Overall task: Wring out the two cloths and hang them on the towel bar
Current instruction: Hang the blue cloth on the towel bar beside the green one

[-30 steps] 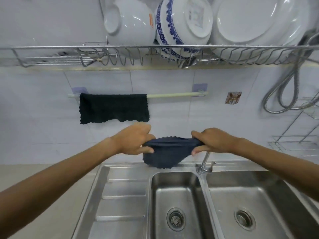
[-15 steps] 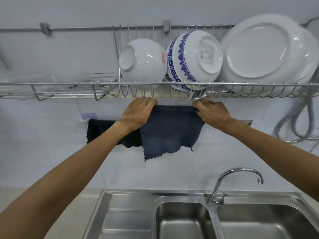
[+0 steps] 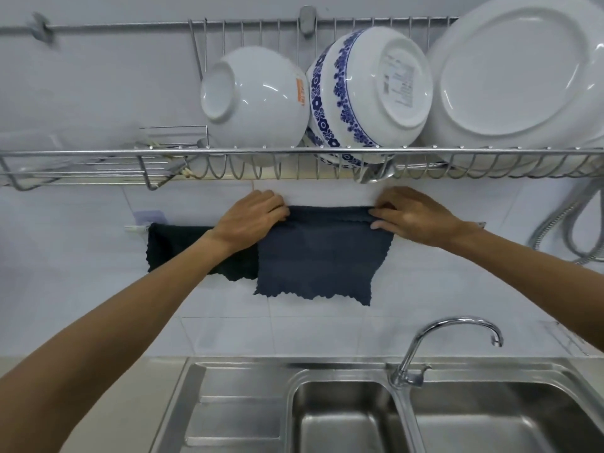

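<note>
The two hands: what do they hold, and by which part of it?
Both hold the dark blue cloth by its top edge: left hand at the left corner, right hand at the right corner.

Towel bar [image 3: 137,227] mostly hidden behind cloths [image 3: 320,253] and hands [image 3: 251,220].

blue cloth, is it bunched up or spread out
Spread out. The blue cloth hangs flat, its scalloped bottom edge showing, with the left hand and right hand at its top corners.

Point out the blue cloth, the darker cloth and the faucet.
blue cloth [image 3: 323,256]: head view, middle of its hanging front.
darker cloth [image 3: 176,246]: head view, left half.
faucet [image 3: 457,322]: head view, top of its arched spout.
</note>
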